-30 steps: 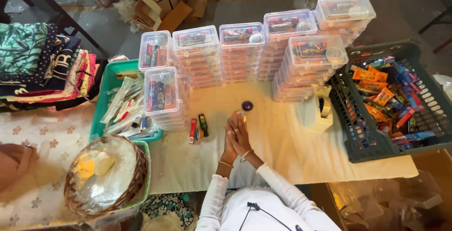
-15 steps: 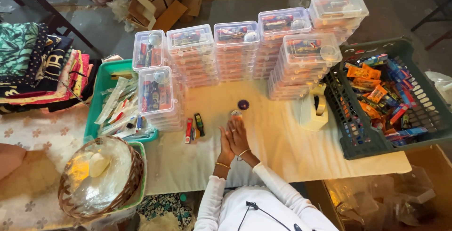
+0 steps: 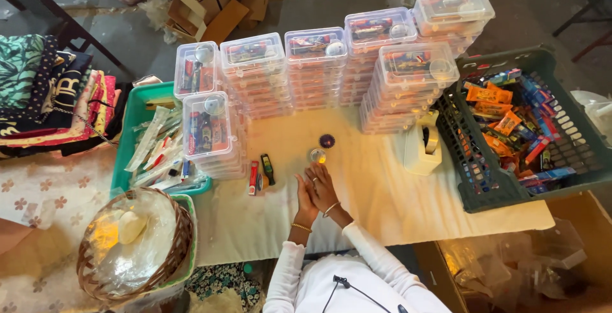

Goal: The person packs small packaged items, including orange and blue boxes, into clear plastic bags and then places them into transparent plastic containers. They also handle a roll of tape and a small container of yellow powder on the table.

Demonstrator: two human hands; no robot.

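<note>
From the head camera, looking down, the left hand (image 3: 305,193) and the right hand (image 3: 322,187) are in the lower middle of the frame. They are pressed flat together, palm to palm, with fingers straight. They hold nothing.

Just above the fingertips sits a small clear round jar (image 3: 317,155). A little higher is a small dark round lid (image 3: 327,140). The lid lies apart from the jar, so the jar looks open. To the left of the hands lie a red tube (image 3: 254,178) and a dark tube (image 3: 268,169), side by side on the cream tablecloth (image 3: 382,192).

Much looks done. Across the top middle stand tall stacks of clear boxes (image 3: 312,71), filled and with lids on. One more stack (image 3: 207,136) stands at the left, partly over a green tray. The loose jar, lid and two tubes are not in any box, so I think those are left over.

Around them: the green tray (image 3: 127,141) at the left holds long thin packets. A round wicker basket (image 3: 131,243) wrapped in clear plastic sits at the lower left. A white tape holder (image 3: 424,147) stands right of the middle. A dark plastic crate (image 3: 510,131) at the right is full of small orange, blue and red packets. Folded cloths (image 3: 44,96) lie at the upper left, and flat cardboard (image 3: 217,7) is on the floor at the top.

Nothing lies between the hands and the jar. The tape holder and the stacks are close by.
</note>
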